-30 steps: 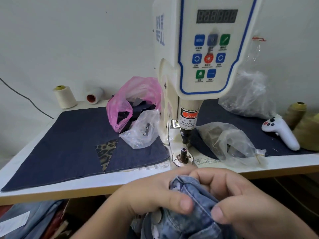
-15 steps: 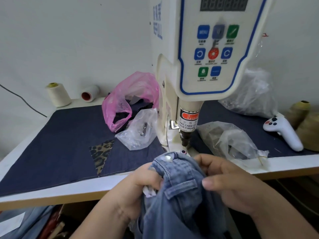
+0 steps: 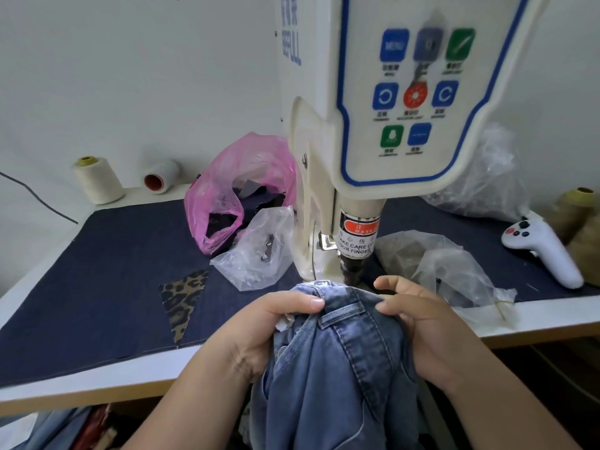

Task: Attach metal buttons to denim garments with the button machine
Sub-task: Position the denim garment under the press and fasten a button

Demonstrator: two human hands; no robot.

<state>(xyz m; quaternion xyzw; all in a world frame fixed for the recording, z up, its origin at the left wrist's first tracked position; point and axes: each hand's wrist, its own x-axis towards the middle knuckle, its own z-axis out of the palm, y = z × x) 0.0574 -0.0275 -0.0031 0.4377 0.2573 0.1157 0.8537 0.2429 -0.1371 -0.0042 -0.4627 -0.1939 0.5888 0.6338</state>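
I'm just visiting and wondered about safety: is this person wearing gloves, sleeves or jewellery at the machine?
No. The left hand and right hand are bare, with no gloves, rings, watch or bracelets showing. Both forearms are uncovered as far as the picture reaches, so no sleeve is in view. The fingernails look short and unpainted.

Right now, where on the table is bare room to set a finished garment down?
Widest free patch: dark denim mat left of the pink plastic bag, around the leopard-print triangle. Narrower patch between the crumpled clear bag and white handheld controller. Crowded around the button machine's press head, where both hands hold the jeans.
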